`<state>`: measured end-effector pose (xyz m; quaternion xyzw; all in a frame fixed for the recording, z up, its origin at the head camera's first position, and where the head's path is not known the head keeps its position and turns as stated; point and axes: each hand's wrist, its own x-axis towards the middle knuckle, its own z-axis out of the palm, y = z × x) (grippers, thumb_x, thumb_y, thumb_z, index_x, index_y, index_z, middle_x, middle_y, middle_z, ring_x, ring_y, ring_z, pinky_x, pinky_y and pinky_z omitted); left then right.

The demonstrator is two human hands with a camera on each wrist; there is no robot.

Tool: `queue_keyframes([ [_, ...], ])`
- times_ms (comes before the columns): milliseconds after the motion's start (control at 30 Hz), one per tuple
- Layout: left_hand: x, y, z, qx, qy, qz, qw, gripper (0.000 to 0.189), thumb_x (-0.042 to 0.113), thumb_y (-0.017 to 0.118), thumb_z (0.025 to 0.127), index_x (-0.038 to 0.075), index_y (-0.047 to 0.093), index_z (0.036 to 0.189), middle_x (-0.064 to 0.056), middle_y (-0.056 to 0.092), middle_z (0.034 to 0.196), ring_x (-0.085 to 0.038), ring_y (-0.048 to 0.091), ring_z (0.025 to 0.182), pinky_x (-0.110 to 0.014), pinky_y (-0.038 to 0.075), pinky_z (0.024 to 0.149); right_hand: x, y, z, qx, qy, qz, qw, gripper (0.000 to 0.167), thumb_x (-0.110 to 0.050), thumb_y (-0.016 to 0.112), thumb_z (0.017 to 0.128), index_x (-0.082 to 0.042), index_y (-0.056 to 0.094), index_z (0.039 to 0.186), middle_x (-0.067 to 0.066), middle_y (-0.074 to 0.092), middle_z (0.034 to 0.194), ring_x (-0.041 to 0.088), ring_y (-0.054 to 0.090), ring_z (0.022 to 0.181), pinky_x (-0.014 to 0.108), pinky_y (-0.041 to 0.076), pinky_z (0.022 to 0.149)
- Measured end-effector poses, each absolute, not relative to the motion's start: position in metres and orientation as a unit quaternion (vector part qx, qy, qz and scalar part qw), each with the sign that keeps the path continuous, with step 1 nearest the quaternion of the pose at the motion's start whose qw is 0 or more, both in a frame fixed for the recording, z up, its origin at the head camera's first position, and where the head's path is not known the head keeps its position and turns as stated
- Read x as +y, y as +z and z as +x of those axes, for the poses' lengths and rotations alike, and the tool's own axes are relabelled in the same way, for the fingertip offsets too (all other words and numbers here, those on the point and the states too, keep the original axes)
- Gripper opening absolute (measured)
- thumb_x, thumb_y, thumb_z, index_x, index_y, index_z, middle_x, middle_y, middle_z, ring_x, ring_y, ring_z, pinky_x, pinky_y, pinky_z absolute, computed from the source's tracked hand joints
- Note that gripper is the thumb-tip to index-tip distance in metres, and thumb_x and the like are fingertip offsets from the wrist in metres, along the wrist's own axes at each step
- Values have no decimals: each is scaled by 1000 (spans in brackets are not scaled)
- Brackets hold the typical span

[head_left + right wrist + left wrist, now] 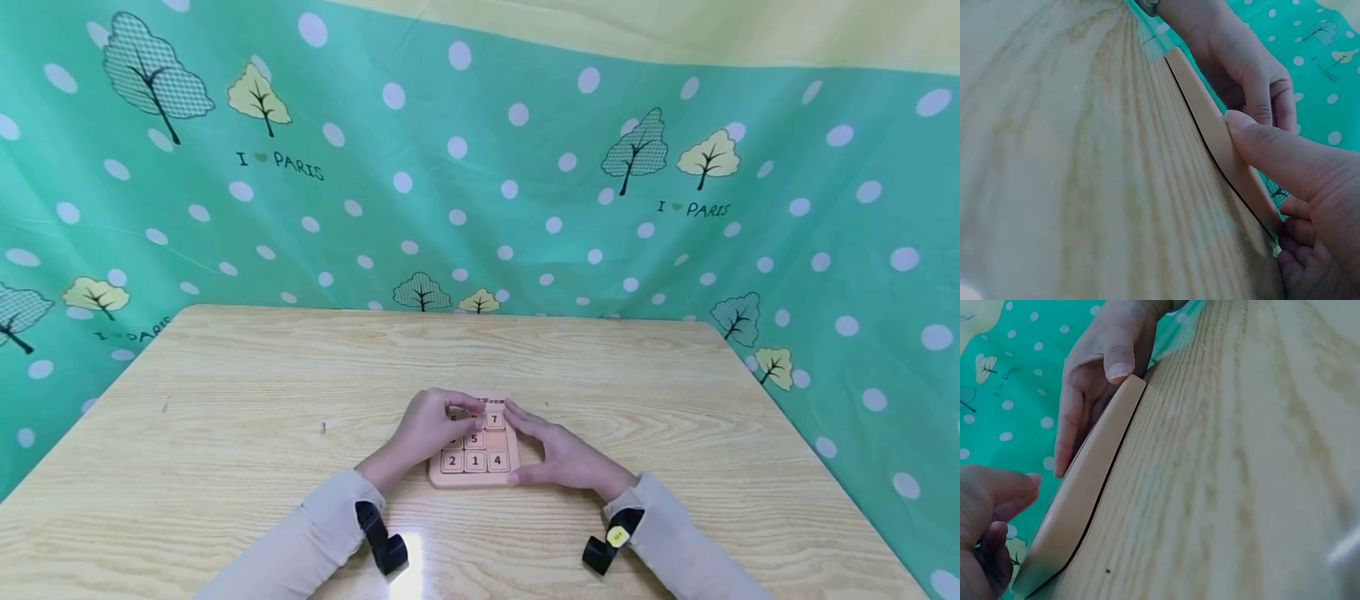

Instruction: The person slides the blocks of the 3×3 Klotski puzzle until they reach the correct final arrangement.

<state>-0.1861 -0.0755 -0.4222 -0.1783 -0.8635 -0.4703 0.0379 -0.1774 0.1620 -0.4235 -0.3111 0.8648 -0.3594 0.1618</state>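
Observation:
A pink sliding number puzzle (472, 481) lies flat on the wooden table. Its bottom row reads 2, 1, 4; a 5 and a 7 show above, and a bare slot is at the right of the middle row. My left hand (429, 423) reaches over the upper left tiles, thumb and index finger bent above them, partly covering them. My right hand (566, 454) holds the puzzle's right side, thumb at the near corner and fingers by the far corner. In the right wrist view its thumb (1244, 122) presses the puzzle's pale side wall (1210, 119).
The light wooden table (262, 375) stretches around the puzzle. A green dotted cloth (480, 192) with printed trees hangs behind it and along the sides. Black straps with cameras (390, 552) sit on both wrists.

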Motion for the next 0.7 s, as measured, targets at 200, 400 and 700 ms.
queue_keyframes([
  [200, -74, -429, -189, -859, -479, -178, 24, 22, 16, 77, 77, 15, 74, 99, 4, 69, 91, -17, 47, 74, -28, 40, 66, 161, -424, -178, 860, -364, -318, 162, 93, -44, 73, 78, -11, 23, 149, -1, 8, 158, 25, 10, 143, 47, 14, 113],
  [400, -72, -432, -190, -860, -476, -185, 21, 25, 15, 76, 77, 14, 73, 102, 2, 60, 84, -15, 41, 75, -26, 35, 64, 161, -424, -178, 857, -370, -318, 164, 92, -42, 73, 79, -11, 23, 149, 0, 8, 158, 26, 9, 143, 48, 13, 113],
  [700, -72, -433, -191, -864, -469, -183, 33, 22, 16, 76, 78, 15, 74, 100, 6, 64, 87, -14, 41, 74, -27, 36, 64, 162, -424, -179, 861, -361, -324, 156, 92, -44, 73, 79, -9, 24, 148, 1, 10, 158, 26, 11, 143, 48, 14, 113],
])
